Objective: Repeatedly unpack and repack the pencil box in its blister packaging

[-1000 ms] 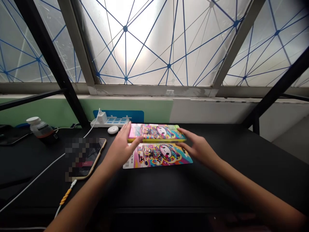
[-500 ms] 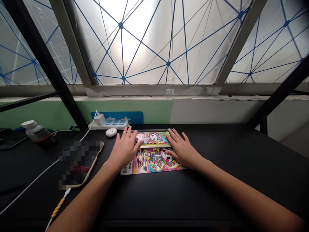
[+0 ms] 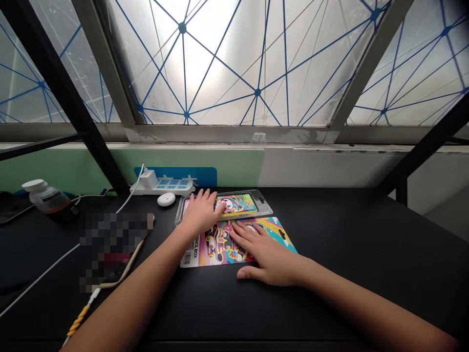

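Observation:
A pencil box point(image 3: 240, 204) with a bright cartoon print lies in a clear plastic shell point(image 3: 263, 205) toward the back of the black desk. My left hand point(image 3: 201, 210) rests over its left part with the fingers stretched out. In front of it is a colourful printed card point(image 3: 223, 249) marked "PENCIL BOX", with a barcode at its left corner. On this card my right hand point(image 3: 267, 254) lies flat, thumb spread out past the card's near edge. Both hands cover parts of the prints beneath them.
Behind stand a white power strip point(image 3: 164, 186) with a plug and a small round white case point(image 3: 166, 199). To the left are a white-capped bottle point(image 3: 47, 198), a blurred-out device point(image 3: 113, 254) and a white cable point(image 3: 40, 281). Black frame bars point(image 3: 69, 98) slant up at both sides.
My right hand has left the pencil box and come down onto the card. More of the card and the shell's right end now show. My left hand stays on the pencil box side.

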`<state>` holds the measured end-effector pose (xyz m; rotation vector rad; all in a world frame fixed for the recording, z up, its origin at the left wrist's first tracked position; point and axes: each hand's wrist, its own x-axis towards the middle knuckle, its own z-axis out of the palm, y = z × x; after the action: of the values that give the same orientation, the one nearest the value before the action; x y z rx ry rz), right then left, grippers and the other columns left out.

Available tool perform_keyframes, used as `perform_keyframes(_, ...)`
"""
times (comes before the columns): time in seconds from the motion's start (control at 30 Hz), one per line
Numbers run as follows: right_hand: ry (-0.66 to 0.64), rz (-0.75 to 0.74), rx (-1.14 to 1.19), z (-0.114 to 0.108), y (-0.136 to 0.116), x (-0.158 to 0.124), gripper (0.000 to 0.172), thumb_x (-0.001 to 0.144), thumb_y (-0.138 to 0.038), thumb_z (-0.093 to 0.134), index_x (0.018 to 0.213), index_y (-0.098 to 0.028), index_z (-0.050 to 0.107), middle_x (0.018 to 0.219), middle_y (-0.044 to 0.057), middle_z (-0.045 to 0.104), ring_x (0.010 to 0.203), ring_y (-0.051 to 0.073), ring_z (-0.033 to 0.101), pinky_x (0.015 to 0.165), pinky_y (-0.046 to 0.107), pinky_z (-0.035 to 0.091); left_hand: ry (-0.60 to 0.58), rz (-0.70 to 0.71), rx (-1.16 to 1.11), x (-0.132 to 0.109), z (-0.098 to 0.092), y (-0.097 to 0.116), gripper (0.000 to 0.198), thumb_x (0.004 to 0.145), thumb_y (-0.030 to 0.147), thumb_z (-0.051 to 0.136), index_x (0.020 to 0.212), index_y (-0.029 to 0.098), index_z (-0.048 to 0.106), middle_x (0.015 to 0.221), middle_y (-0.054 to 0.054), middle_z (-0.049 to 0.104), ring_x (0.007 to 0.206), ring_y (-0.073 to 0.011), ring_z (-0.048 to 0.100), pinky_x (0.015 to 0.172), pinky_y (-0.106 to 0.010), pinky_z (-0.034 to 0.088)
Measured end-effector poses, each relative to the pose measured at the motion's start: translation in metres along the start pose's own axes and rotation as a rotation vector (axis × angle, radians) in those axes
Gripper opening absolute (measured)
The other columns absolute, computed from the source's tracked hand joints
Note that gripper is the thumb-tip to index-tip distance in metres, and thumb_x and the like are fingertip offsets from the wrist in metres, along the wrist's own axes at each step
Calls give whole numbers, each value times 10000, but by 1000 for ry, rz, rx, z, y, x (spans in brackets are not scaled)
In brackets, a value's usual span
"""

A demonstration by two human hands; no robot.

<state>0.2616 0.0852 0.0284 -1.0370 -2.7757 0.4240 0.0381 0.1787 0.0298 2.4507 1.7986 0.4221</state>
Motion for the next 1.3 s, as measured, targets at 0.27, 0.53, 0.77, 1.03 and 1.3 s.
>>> perform_keyframes(0.27, 136, 92, 36, -11, 3, -7, 309, 987, -477, 517, 1055, -227, 685, 1116, 90, 676, 1043, 246, 599, 921, 418, 464, -9, 14, 44, -3, -4, -13, 684, 982, 599, 311, 1483, 152, 442, 1583, -168, 370, 1480, -380, 272, 1167, -581, 210)
perform_keyframes(0.53, 343, 311, -180, 7, 17, 0, 234, 985, -421, 526, 916, -201, 572, 969, 80, 618, 900, 244, 557, 794, 390, 440, -41, 13, 48, -5, -6, -20, 688, 995, 589, 282, 1528, 165, 381, 1598, -172, 337, 1485, -376, 263, 1170, -593, 194)
perform_keyframes(0.77, 423, 344, -22, -13, 11, -7, 313, 931, -536, 540, 874, -237, 469, 679, -14, 584, 580, 165, 505, 572, 294, 358, -171, 60, 29, -6, -13, -22, 613, 993, 615, 252, 1548, 364, 326, 1656, -70, 205, 1525, -363, 120, 1168, -639, 128)
perform_keyframes(1.03, 80, 662, 145, -66, 124, -49, 509, 859, -698, 512, 688, -226, 594, 658, 14, 641, 607, 180, 566, 541, 290, 375, -89, 170, -49, -17, -22, -3, 415, 985, 441, 378, 1261, 275, 640, 1563, -97, 424, 1476, -319, 312, 1147, -686, 167)
perform_keyframes(1.3, 195, 582, 187, -53, 109, -38, 461, 848, -665, 557, 953, -236, 687, 933, 56, 732, 832, 230, 656, 695, 311, 478, -73, 231, -126, -24, -12, 10, 343, 967, 552, 411, 1038, 250, 559, 1420, -109, 558, 1379, -315, 445, 1137, -645, 251)
